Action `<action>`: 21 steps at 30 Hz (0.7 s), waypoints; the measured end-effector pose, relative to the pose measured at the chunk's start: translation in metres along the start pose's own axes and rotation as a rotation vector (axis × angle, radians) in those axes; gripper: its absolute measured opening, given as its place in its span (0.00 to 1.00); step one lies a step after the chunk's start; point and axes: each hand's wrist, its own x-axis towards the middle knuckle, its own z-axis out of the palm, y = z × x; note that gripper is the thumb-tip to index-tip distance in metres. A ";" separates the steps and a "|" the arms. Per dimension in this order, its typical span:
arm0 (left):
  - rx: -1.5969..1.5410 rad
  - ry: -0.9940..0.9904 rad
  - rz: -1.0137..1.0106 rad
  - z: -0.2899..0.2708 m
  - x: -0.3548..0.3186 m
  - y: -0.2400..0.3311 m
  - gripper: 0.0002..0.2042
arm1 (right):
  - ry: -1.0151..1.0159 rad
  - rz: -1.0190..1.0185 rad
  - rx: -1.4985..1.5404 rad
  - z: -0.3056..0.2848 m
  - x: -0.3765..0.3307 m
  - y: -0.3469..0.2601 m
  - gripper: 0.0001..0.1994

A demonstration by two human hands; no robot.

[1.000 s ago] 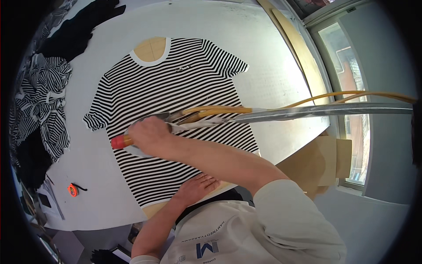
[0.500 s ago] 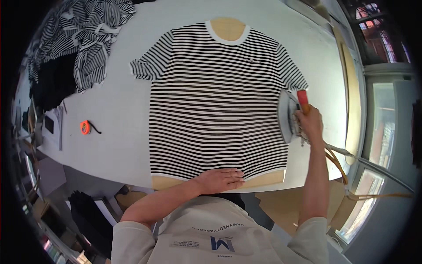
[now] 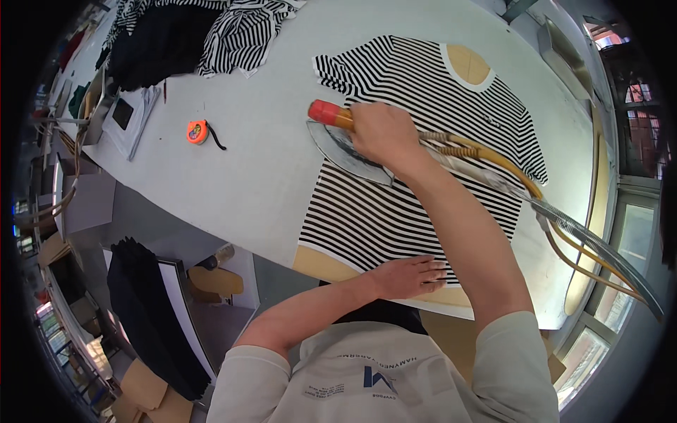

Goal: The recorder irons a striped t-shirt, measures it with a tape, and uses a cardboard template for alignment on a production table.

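A black-and-white striped T-shirt [image 3: 395, 204] lies flat on a pale grey table [image 3: 261, 176], stretched over a tan board that shows at the neck and hem. My right hand [image 3: 381, 130] grips the orange-and-red handle of a steam iron [image 3: 345, 151] at the shirt's left side, by the sleeve. Hoses and a cable [image 3: 508, 176] trail from the iron across the shirt to the right. My left hand [image 3: 412, 275] lies flat, fingers spread, on the shirt's hem at the near edge.
An orange tape measure [image 3: 197, 131] lies on the table left of the shirt. More striped and dark garments [image 3: 190, 35] are piled at the far left. A dark stack of fabric [image 3: 141, 303] stands below the table. Windows run along the right.
My right hand has carried the iron from the shirt's right side across to its left side by the sleeve. My left hand stays pressed on the hem. The camera view has swung.
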 end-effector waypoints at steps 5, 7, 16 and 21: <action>0.013 0.056 -0.155 0.001 0.001 0.022 0.17 | -0.051 -0.269 -0.103 0.015 -0.036 -0.029 0.07; 0.044 0.113 -0.253 0.003 0.002 0.033 0.15 | -0.074 -0.257 -0.112 0.013 -0.071 0.001 0.07; 0.201 0.064 -0.442 0.044 0.076 0.093 0.26 | 0.016 0.187 -0.232 0.003 -0.248 0.220 0.11; 0.188 -0.075 -0.368 0.070 0.117 0.115 0.33 | 0.030 0.308 -0.076 -0.008 -0.344 0.283 0.19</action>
